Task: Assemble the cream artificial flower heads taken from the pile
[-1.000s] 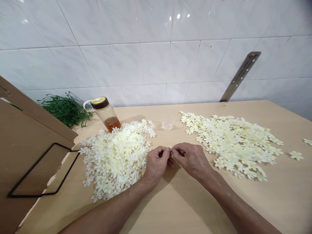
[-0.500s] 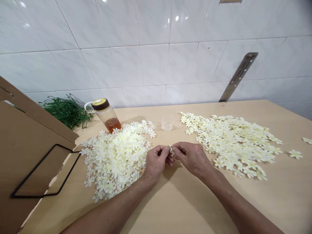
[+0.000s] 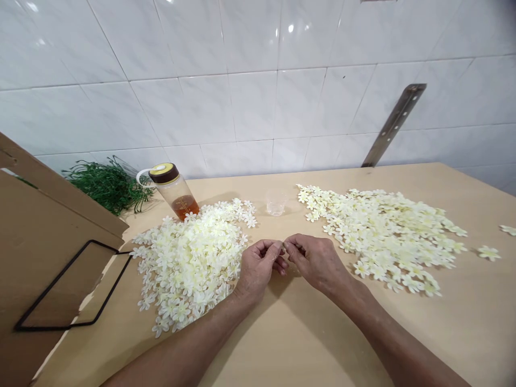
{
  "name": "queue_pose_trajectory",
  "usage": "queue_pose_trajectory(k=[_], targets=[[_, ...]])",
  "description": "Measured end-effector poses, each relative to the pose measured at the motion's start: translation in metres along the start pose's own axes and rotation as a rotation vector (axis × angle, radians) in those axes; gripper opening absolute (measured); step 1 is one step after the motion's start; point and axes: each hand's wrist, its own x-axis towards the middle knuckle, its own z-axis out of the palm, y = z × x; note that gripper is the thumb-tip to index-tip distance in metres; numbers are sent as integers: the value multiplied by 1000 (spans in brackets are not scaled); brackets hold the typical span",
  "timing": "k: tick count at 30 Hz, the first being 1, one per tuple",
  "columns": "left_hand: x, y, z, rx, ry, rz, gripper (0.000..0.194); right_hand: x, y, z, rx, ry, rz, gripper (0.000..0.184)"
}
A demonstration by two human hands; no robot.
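My left hand [image 3: 259,264] and my right hand [image 3: 315,259] meet above the table, thumbs and fingers pinched tip to tip. The small pale artificial flower that showed between them half a second ago is now nearly hidden by the fingertips. Left of my hands lies a heaped pile of white artificial flowers [image 3: 195,258], close to my left wrist. Flatter and wider, a second pile of cream-yellow artificial flowers [image 3: 387,231] spreads to the right. A small clear plastic cup [image 3: 276,204] stands upright just beyond my fingers.
A bottle of amber liquid [image 3: 177,193] stands behind the left pile. Green plastic stems [image 3: 107,185] lie against the tiled wall. On the left are a cardboard box [image 3: 48,231] and a black wire frame [image 3: 72,287]. A metal bracket [image 3: 395,126] leans at the back right.
The pale flower at my fingertips has slipped out of sight between them. Both hands stay in nearly the same place; the view has shifted very slightly.
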Motion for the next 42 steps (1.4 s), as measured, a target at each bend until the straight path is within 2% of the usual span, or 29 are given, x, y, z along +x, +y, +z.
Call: queue_pose_trajectory(k=[5,9,15,20,24,34,42], targets=[[1,-1,1,33,10,-13,25,0,-1,5,-88,22,-8,26],[3,-5,0,50,13,-17,23,1,-4,5,-87,-18,19,25],[6,-5,-1,-6,42,-27,24,1,-6,-1,86,-52,118,22],[5,-4,0,-29,78,-27,25,0,0,0,197,-14,94,21],[5,-4,-1,-37,55,-20,27,0,1,1,103,10,26,19],[2,-1,0,18,8,-14,32,0,-2,1,-30,58,29,31],[2,-4,1,58,5,-6,23,-1,-4,3,-59,36,9,27]])
